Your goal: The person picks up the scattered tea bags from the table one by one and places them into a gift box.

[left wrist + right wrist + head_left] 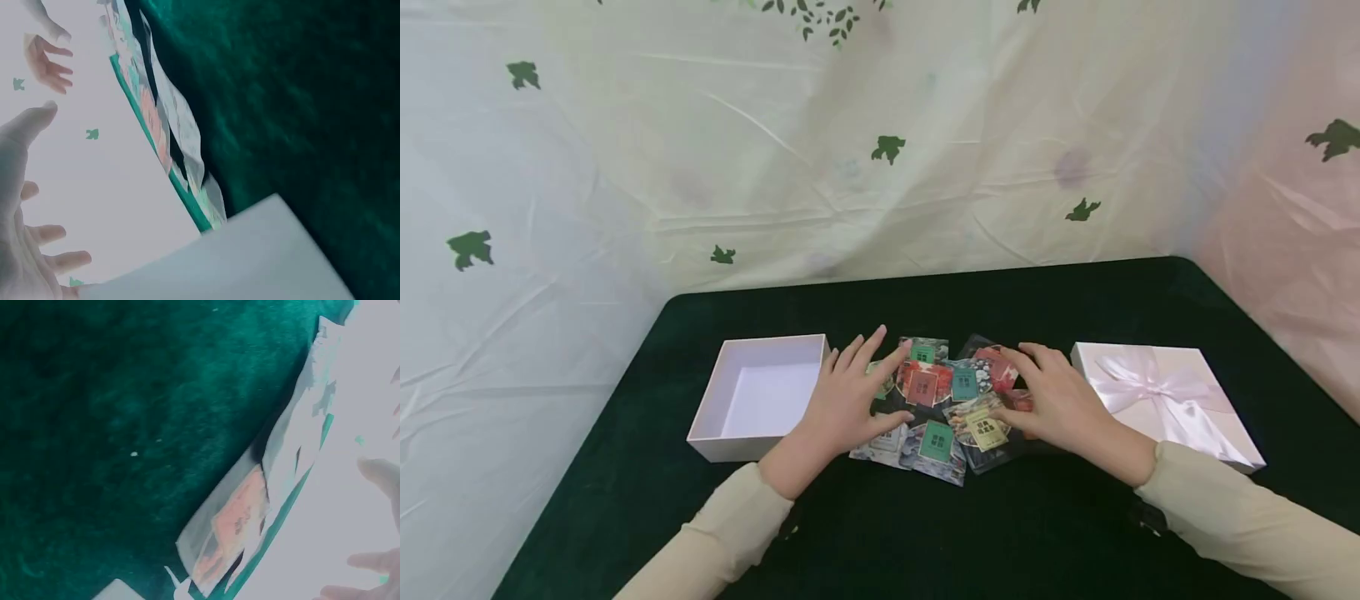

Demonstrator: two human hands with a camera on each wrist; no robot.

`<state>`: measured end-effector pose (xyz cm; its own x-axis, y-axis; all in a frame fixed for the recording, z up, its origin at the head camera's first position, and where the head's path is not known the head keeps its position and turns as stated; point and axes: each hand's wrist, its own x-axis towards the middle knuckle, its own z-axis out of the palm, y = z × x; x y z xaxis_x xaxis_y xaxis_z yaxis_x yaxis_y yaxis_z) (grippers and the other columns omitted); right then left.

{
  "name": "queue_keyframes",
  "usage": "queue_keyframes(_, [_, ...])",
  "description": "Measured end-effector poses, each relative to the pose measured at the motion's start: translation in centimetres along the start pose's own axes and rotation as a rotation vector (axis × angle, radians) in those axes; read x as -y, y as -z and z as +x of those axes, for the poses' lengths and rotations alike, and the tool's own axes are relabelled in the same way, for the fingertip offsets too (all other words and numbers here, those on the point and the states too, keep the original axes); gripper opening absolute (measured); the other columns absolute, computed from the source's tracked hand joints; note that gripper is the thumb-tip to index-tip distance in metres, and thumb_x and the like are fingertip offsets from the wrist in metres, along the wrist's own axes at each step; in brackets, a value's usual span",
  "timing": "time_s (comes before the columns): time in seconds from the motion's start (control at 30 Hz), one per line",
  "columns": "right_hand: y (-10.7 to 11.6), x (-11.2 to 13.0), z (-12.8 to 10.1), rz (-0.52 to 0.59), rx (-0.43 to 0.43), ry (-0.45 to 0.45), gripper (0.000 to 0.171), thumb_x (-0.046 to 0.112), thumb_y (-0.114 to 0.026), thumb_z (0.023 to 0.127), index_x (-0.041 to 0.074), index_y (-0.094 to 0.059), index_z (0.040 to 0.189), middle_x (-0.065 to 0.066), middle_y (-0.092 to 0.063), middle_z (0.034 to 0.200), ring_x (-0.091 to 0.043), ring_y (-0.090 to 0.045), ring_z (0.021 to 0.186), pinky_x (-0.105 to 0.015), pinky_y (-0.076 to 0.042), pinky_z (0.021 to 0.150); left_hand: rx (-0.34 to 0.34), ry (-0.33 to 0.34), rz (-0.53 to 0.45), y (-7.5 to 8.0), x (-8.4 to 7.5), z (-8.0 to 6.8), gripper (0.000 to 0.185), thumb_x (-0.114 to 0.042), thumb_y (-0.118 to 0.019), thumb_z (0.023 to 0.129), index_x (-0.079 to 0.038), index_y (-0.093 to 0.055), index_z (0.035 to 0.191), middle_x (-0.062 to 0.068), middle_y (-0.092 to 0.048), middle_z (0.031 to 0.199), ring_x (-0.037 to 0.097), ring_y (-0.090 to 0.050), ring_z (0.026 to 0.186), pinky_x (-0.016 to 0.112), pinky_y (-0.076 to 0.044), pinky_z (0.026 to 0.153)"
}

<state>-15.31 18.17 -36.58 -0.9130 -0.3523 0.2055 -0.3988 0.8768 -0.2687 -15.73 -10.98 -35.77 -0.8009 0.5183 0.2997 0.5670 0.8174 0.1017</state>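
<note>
- Sleeves, two of them, cream-coloured, come in from the near edge of the dark green worktop (pixel 1075 542).
- Left hand (pixel 850 400) lies flat with fingers spread and nearly straight, its fingertips resting on the left side of the packet pile; it grips nothing.
- Right hand (pixel 1052 400) rests palm-down on the right side of the pile, fingers gently bent over the packets; whether it pinches one cannot be told.
- Small printed packets (pixel 936 442) lie overlapped in one loose heap between the hands, at the middle of the worktop; about ten can be counted, some with green labels, some red, one yellow. The wrist views show their clear edges against the green cloth.
- One open white box (pixel 760 400), nothing showing inside it, sits just left of the left hand, touching its wrist side.
- One pale pink lid with a ribbon bow (pixel 1165 392) lies just right of the right hand.
- Behind, a cream backdrop cloth (pixel 880 150) printed with green leaves.
</note>
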Motion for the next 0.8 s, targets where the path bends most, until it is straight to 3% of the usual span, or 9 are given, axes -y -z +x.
queue_keyframes(0.17, [0.4,0.2,0.0,0.032,0.031,-0.036,0.074,0.043,-0.076,0.076,0.002,-0.050,0.132,-0.026,-0.050,0.124,-0.038,-0.050,0.105,-0.053,-0.051,0.082,-0.038,0.040,0.043,0.6,0.7,-0.5,0.083,-0.055,-0.070,0.078,-0.025,-0.037,0.147,0.014,-0.033,0.152,0.039,-0.040,0.132,0.061,-0.036,0.102])
queue_keyframes(0.43, [1.2,0.4,0.0,0.098,0.094,-0.090,0.072,0.040,-0.075,0.079,-0.005,-0.050,0.129,-0.025,-0.054,0.111,-0.031,-0.054,0.090,-0.047,-0.054,0.075,-0.014,0.105,0.037,1.6,2.0,-1.1,0.078,-0.052,-0.069,0.080,-0.025,-0.038,0.146,0.016,-0.036,0.150,0.039,-0.042,0.130,0.058,-0.041,0.099])
queue_keyframes(0.67, [1.3,0.7,0.2,0.120,0.156,-0.097,0.068,0.038,-0.073,0.081,-0.006,-0.051,0.128,-0.025,-0.057,0.106,-0.024,-0.056,0.081,-0.037,-0.054,0.065,-0.002,0.162,0.047,2.9,3.6,-2.1,0.073,-0.048,-0.070,0.082,-0.024,-0.041,0.145,0.018,-0.040,0.147,0.038,-0.055,0.116,0.049,-0.054,0.081])
queue_keyframes(0.8, [1.1,0.9,0.5,0.131,0.189,-0.109,0.069,0.037,-0.073,0.081,-0.008,-0.050,0.128,-0.026,-0.057,0.107,-0.023,-0.057,0.082,-0.037,-0.054,0.066,-0.002,0.201,0.047,3.5,4.9,-2.8,0.072,-0.044,-0.070,0.083,-0.021,-0.041,0.145,0.020,-0.041,0.145,0.040,-0.058,0.111,0.045,-0.056,0.070])
